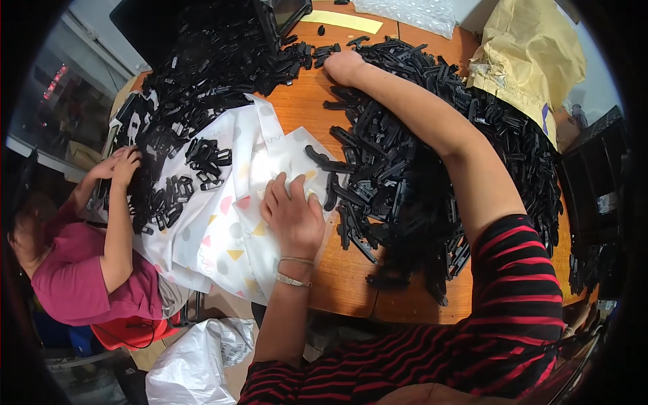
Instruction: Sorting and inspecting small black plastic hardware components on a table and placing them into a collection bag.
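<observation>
My left hand lies open, fingers stretched, on a white plastic sheet printed with coloured triangles and dots. My right hand reaches to the far side of the table, beside small black plastic parts. Its fingers look curled in; whatever they may hold is hidden. Under and around my right arm spreads a big heap of long black plastic pieces. One curved black piece rests on the sheet's edge, close above my left fingertips.
A co-worker in a magenta shirt sits at the left, hands at another heap of small black parts. A yellow sack stands far right. Bubble wrap and a yellow strip lie at the back of the wooden table.
</observation>
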A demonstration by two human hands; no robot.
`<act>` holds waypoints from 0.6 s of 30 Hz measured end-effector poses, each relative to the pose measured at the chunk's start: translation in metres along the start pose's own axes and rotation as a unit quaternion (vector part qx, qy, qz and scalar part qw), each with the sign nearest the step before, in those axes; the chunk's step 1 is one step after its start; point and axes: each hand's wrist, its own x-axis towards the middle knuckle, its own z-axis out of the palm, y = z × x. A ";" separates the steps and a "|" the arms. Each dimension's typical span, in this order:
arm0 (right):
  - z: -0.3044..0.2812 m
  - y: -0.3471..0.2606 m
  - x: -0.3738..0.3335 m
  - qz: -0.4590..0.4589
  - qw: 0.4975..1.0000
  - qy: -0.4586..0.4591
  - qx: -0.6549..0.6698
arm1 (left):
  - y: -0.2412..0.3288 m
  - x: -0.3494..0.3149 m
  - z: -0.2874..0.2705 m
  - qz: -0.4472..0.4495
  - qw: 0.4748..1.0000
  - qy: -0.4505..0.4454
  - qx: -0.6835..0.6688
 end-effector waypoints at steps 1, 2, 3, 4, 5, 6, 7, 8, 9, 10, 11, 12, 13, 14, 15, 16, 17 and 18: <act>-0.003 -0.001 0.002 -0.002 1.000 -0.003 -0.011 | -0.002 0.000 0.001 0.003 1.000 0.007 -0.004; -0.020 -0.006 0.007 -0.009 1.000 -0.002 -0.007 | -0.006 0.000 -0.001 -0.002 1.000 0.007 0.002; -0.038 -0.008 0.008 -0.023 1.000 -0.019 0.007 | -0.007 -0.001 -0.002 -0.002 1.000 0.009 0.002; -0.045 -0.008 0.009 -0.034 0.998 -0.038 0.021 | -0.006 -0.002 -0.003 0.001 1.000 0.010 -0.001; -0.046 0.001 0.013 -0.022 0.975 -0.004 0.219 | -0.003 -0.002 -0.003 0.004 1.000 0.006 -0.006; -0.049 0.010 0.022 -0.012 0.912 0.034 0.409 | -0.002 0.000 -0.003 0.006 1.000 0.006 -0.008; -0.050 0.019 0.026 -0.043 0.949 0.126 0.284 | -0.001 0.000 -0.003 0.007 1.000 0.006 -0.009; -0.046 0.023 0.029 -0.044 0.949 0.127 0.285 | -0.001 0.000 -0.002 0.007 1.000 0.007 -0.008; -0.041 0.027 0.029 -0.016 0.975 0.105 0.194 | -0.002 -0.001 -0.002 0.005 1.000 0.007 -0.009; -0.036 0.030 0.030 0.013 0.991 0.082 0.102 | -0.002 0.000 -0.002 0.002 1.000 0.008 -0.011; -0.029 0.031 0.031 0.013 1.000 -0.007 0.021 | -0.002 0.000 -0.001 0.002 1.000 0.006 -0.010; -0.019 0.032 0.028 0.013 1.000 -0.008 0.022 | -0.001 0.000 -0.002 0.002 1.000 0.005 -0.008; -0.007 0.032 0.024 0.019 1.000 0.015 -0.016 | 0.000 0.001 -0.002 0.001 1.000 0.003 -0.006; -0.001 0.031 0.020 0.025 0.998 0.037 -0.054 | -0.001 0.001 -0.001 0.002 1.000 0.002 -0.006; 0.002 0.029 0.020 0.045 0.998 0.028 -0.038 | -0.001 0.002 0.000 0.003 1.000 0.003 -0.005; 0.006 0.030 0.018 0.047 0.998 0.027 -0.038 | -0.002 0.002 0.001 0.005 1.000 0.005 -0.005; 0.006 0.030 0.015 0.059 0.998 0.025 -0.030 | -0.002 0.002 0.001 0.007 1.000 0.008 -0.007; 0.003 0.031 0.012 0.071 0.997 0.024 -0.022 | -0.003 0.002 0.001 0.007 1.000 0.007 -0.007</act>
